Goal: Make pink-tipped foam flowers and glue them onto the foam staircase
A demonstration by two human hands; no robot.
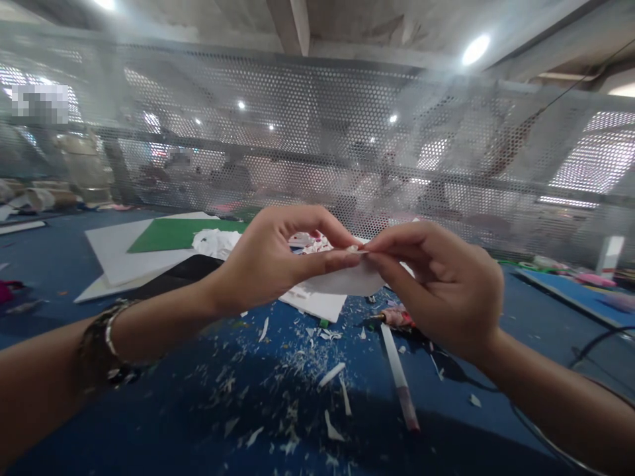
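Note:
My left hand (282, 254) pinches the upper edge of a white sheet of paper (347, 281) between thumb and forefinger. From the other side, my right hand (441, 284) is closed on the same edge, its fingertips almost meeting the left ones. The sheet hangs below the fingers, raised over the table. A small pale bit shows at the pinch, too small to make out. Beneath my right hand lies a tool with a reddish handle and metal tip (397, 317), partly hidden. A white strip-like stick with a dark red end (401, 377) lies just in front of it.
White paper scraps (332, 377) litter the blue table (188, 410). At the left are a green sheet (163, 235), white sheets (109, 248) and a black flat object (178, 277). A blue board (575, 294) lies right, near a cable. A perforated metal screen (317, 132) stands behind.

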